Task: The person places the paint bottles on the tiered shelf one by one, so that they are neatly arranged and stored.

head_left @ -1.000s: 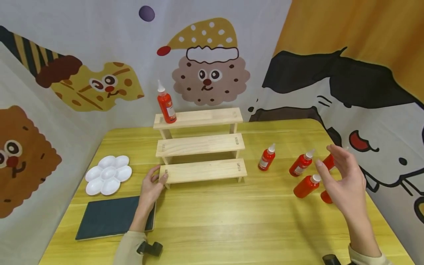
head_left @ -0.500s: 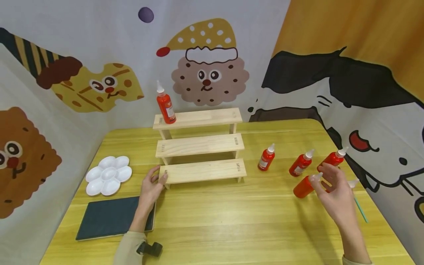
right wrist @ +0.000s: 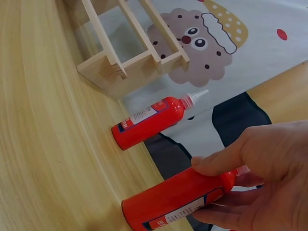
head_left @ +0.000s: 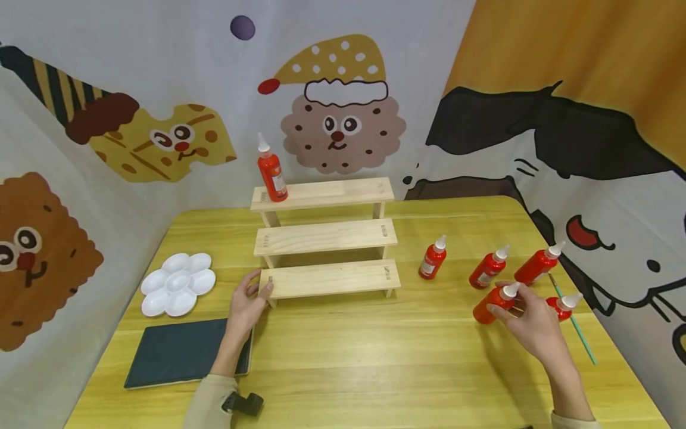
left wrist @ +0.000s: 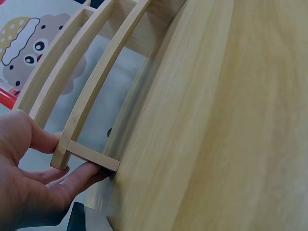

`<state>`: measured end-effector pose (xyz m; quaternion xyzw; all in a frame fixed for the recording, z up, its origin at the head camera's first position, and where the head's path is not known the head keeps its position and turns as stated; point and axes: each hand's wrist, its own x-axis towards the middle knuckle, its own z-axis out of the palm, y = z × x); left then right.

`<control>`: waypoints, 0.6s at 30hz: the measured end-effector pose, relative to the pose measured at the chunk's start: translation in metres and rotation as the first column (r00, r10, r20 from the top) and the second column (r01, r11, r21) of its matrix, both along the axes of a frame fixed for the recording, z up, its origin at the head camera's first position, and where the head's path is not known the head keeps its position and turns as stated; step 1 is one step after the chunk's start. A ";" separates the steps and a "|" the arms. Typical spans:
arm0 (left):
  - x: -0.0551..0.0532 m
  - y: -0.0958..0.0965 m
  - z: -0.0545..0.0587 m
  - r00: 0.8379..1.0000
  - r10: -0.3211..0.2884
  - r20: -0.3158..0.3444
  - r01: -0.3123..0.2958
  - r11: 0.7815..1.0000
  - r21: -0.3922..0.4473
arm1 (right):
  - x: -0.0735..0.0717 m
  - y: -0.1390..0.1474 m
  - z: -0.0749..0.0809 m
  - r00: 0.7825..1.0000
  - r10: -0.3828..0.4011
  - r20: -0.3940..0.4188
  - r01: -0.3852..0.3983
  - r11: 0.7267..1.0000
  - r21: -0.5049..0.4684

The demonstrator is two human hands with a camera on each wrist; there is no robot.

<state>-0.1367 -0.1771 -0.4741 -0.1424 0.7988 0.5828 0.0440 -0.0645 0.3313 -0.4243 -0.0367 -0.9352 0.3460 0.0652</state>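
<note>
A three-step wooden display rack (head_left: 329,279) stands at the middle of the table. My left hand (head_left: 246,307) grips the left end of its lowest step; in the left wrist view, thumb (left wrist: 45,139) and fingers lie on either side of the board end. On the right, my right hand (head_left: 533,325) holds a red squeeze bottle (head_left: 489,307) with a white nozzle cap, thumb on one side and fingers on the other. That same bottle (right wrist: 168,199) stands near another red bottle (right wrist: 149,122) in the right wrist view. One more red bottle (head_left: 273,176) stands on the top step's left end.
Several red bottles stand about the right hand, among them one behind (head_left: 486,271), one at the far right (head_left: 538,266) and one partly hidden (head_left: 563,307). A thin green brush (head_left: 581,338) lies there. At left are a white flower-shaped palette (head_left: 177,283) and a dark board (head_left: 177,351).
My right hand has come down and left from above the bottles and closed round the nearest left one. My left hand has stayed at the rack.
</note>
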 end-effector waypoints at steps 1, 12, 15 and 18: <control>0.000 0.000 0.000 1.000 -0.003 0.000 0.003 1.000 -0.001 | 0.000 -0.001 0.000 1.000 -0.002 -0.011 0.002 1.000 0.008; -0.001 -0.001 -0.001 1.000 -0.015 -0.011 0.015 1.000 -0.018 | -0.012 -0.020 0.017 0.978 0.058 -0.203 -0.051 0.998 0.039; -0.001 -0.002 -0.001 1.000 -0.019 -0.009 0.019 1.000 -0.020 | -0.019 -0.028 0.027 0.960 0.077 -0.268 -0.073 0.997 0.025; -0.002 -0.003 -0.001 1.000 -0.023 -0.003 0.023 1.000 -0.021 | -0.029 -0.039 0.035 0.937 0.097 -0.335 -0.100 0.995 0.009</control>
